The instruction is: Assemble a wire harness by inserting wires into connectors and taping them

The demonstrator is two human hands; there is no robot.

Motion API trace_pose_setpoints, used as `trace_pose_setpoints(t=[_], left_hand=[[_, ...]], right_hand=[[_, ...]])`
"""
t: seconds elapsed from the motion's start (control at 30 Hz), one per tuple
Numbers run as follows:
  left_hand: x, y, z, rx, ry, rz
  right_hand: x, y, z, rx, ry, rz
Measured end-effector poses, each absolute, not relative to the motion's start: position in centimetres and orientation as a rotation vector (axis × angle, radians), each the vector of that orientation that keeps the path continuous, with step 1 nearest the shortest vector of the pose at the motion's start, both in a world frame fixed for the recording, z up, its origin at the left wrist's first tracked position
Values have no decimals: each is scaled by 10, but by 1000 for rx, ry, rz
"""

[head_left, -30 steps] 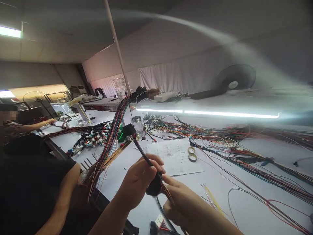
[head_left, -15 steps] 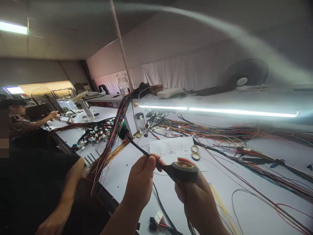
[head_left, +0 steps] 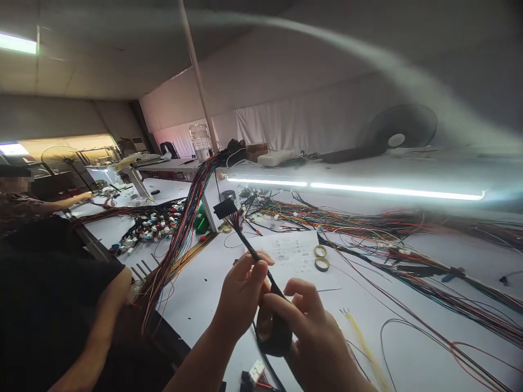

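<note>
Black tape roll (head_left: 273,330) in right hand (head_left: 314,340); left hand (head_left: 241,296) pinches wire bundle (head_left: 249,247).

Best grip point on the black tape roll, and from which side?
Outer rim of the black tape roll, thumb and fingers across its flat faces, from the right, as the right hand does: the left hand and taped wire bundle block the left side.

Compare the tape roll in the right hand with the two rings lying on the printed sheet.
The black tape roll is held tilted in the right hand; the two rings lie flat on the printed sheet. The roll is dark and thick; the rings are pale, thin and look bare. All are round with open centres.
</note>
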State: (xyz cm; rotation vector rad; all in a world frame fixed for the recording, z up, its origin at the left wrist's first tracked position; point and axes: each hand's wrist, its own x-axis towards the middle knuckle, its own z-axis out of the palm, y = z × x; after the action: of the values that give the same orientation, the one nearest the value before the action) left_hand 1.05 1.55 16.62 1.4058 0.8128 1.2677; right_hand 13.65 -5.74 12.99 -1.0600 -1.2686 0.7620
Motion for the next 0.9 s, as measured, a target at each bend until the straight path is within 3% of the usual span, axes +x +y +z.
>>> trace_pose_setpoints(t=[0.2,0.33,0.5,0.67,0.73,0.9], left_hand=[[17,15,159,925,620,1266],[29,4,139,735,678,1216],[29,-5,127,1021,703,1186],[4,8,144,1450,724,894],[-4,13,150,1524,786,806],[1,13,154,1469,996,989]], right_hand=[[132,-52,131,-1009,-529,1474],[124,-50,135,-946,-383,1507],[124,-42,121,-951,-270,1550],[134,-33,101,-984,-342,2301],[137,-36,98,-842,-403,2256],[139,-51,103,-839,-730,1510]])
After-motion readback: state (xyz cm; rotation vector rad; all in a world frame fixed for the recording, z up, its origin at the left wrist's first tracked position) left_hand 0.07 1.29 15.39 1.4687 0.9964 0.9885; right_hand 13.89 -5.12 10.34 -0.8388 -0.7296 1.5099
